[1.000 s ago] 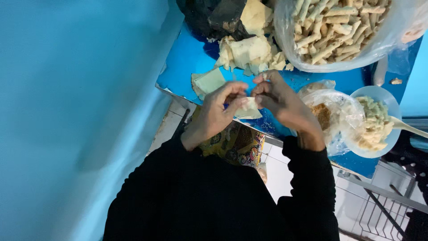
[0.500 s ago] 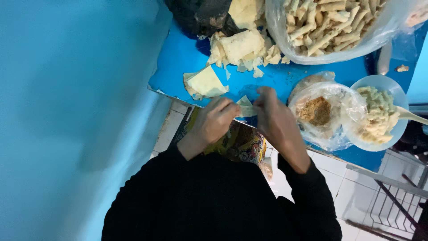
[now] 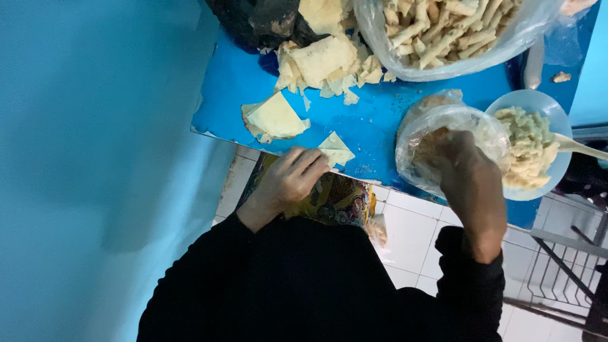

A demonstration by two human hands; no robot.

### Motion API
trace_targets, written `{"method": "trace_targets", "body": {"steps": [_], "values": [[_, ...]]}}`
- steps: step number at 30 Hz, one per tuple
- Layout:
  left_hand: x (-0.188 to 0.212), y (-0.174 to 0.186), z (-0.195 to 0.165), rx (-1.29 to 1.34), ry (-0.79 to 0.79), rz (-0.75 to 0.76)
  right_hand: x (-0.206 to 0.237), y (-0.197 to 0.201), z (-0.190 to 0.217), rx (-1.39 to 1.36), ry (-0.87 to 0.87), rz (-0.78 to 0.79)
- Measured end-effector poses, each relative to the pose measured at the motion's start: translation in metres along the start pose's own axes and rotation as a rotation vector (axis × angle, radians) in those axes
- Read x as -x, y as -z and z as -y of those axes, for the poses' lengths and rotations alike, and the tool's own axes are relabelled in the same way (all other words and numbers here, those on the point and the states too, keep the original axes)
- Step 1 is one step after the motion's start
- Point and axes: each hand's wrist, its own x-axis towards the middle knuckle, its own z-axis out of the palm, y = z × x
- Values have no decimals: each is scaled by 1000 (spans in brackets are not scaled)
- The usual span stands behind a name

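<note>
— Looking down from the head view, what is held in the left hand?

— A folded wrapper, pale and triangular, is pinched at the near edge of the blue tabletop. The fingers are curled together on its lower corner, so the hand is closed on it. Part of the wrapper lies flat on the tabletop.

— And the right hand?

— It is pushed into a clear bag of brownish filling, which sits on the tabletop to the right of the wrapper. The fingertips are hidden inside the plastic, so whether they are spread or pressed together cannot be told.

— What is seen beside the bag?

— A pale blue bowl is set just to its right, touching or nearly touching it. A lumpy, pale mash is heaped in it, and a spoon handle sticks out over the right rim.

— What is laid farther back?

— A small stack of wrappers is placed just beyond the left hand. Behind that, a looser pile of torn sheets is heaped, next to a dark bag. At the top right, a large clear sack is filled with rolled sticks.

— Is anything shown below the tabletop?

— Black sleeves are worn on both arms. A patterned cloth is seen under the left hand, over a white tiled floor. A blue wall fills the left side.
</note>
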Motion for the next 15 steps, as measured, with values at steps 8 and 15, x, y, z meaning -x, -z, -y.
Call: {"method": "trace_targets", "body": {"steps": [8, 15], "values": [[3, 0, 0, 16, -16, 15, -7, -6, 9, 27, 26, 96], [5, -2, -1, 43, 8, 4, -7, -21, 8, -26, 99, 49]]}}
